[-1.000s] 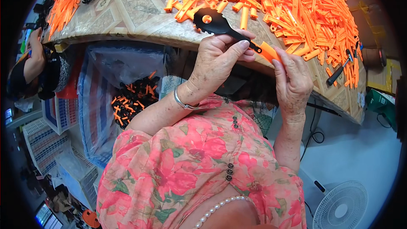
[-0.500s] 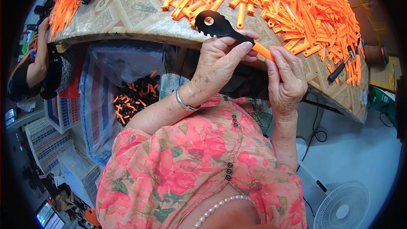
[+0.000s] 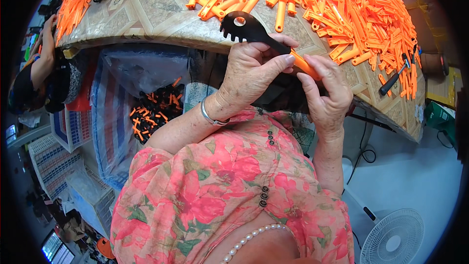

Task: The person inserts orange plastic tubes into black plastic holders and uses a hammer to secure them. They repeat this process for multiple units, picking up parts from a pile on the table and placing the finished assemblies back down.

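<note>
A black spaghetti server [image 3: 250,28] with a toothed edge and a round hole hangs before the table's front edge, its head toward the left. My left hand [image 3: 258,66] is closed round its neck, the thumb on top where black meets orange. At the other end, the fingers and thumb of my right hand [image 3: 328,80] pinch the orange handle [image 3: 306,64], which sits in line with the black neck. Whether the handle is fully seated cannot be seen. Beyond my hands, a heap of loose orange handles [image 3: 342,14] covers the right part of the table [image 3: 161,12].
A black-handled hammer-like tool [image 3: 391,84] lies by the heap at right. Below the table, a striped sack [image 3: 117,117] holds black and orange pieces [image 3: 151,115]. Another person's arm [image 3: 45,58] reaches orange pieces at far left. A white fan [image 3: 393,242] stands lower right.
The server and handle have tilted slightly, the head shifting a little left. My right thumb has dropped lower, and more of the orange handle shows between my hands.
</note>
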{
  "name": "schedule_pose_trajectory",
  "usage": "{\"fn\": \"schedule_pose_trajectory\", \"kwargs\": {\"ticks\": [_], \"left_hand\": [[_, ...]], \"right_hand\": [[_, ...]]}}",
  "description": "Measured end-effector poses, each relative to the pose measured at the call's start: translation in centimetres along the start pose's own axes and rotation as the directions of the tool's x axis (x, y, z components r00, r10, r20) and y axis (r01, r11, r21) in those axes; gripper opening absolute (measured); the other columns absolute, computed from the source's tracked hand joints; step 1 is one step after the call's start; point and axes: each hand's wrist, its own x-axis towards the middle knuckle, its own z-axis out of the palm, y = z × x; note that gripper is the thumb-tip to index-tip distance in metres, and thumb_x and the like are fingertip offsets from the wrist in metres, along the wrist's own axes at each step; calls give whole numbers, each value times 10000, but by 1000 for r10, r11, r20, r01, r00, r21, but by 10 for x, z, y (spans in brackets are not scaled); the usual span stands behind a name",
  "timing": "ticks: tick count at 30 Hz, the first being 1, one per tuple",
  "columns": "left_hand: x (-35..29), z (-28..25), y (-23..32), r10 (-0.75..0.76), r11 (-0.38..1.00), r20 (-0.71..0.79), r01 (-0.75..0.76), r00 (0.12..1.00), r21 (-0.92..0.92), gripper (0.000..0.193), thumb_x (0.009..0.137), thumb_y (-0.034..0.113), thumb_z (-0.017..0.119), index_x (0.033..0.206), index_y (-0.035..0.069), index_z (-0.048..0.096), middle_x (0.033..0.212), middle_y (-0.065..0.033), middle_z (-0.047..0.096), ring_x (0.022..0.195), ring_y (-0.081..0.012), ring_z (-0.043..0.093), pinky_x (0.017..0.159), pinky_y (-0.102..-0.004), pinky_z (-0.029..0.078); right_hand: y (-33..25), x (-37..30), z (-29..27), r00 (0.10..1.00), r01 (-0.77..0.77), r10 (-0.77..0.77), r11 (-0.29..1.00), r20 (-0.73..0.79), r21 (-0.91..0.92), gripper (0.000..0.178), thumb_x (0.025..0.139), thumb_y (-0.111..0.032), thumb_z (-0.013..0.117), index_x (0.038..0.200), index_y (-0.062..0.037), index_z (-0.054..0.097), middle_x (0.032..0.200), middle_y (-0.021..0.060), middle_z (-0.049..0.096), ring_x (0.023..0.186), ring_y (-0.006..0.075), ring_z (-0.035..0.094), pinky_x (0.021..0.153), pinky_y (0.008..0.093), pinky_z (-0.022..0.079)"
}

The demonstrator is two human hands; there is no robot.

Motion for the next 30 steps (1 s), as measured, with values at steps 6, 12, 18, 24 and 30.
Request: {"fn": "schedule_pose_trajectory", "kwargs": {"ticks": [6,12,18,24,30], "left_hand": [[-2,0,1,16,998,81,-21,997,53,244,917,-1,662,1161,-8,661,1091,-52,682,862,-83,650,750,-216,557],[-5,-1,-1,88,981,113,-105,990,163,225,917,-20,650,1140,0,667,1040,-39,679,847,-68,633,702,-200,544],[-10,-4,-11,89,940,118,-123,989,319,206,905,-34,652,1107,-4,671,1027,-44,663,831,-63,623,657,-189,520],[-7,1,9,300,898,305,-375,904,230,388,911,-7,659,1290,-1,576,1046,-61,661,984,-124,616,805,-210,510],[-3,-25,10,-337,823,540,520,772,-229,530,1048,378,445,1362,-47,485,1052,-193,674,878,-189,684,768,-258,562]], "right_hand": [[-2,-4,1,966,-257,233,923,114,286,200,873,-128,738,1031,-11,702,876,89,691,795,160,659,708,286,507],[-6,-8,4,948,-311,269,897,170,314,129,906,-126,702,934,-2,681,771,69,661,665,146,616,632,284,481],[-11,-14,10,951,-291,257,929,170,227,102,916,-100,673,933,1,669,747,92,638,643,172,599,614,293,474],[0,-6,-4,969,243,-240,968,-61,63,170,855,-135,745,992,-44,701,897,82,710,767,240,643,687,342,520],[1,1,-21,863,500,-503,842,44,-202,252,776,-221,755,1005,-119,731,999,34,724,889,227,634,774,344,542]]}}
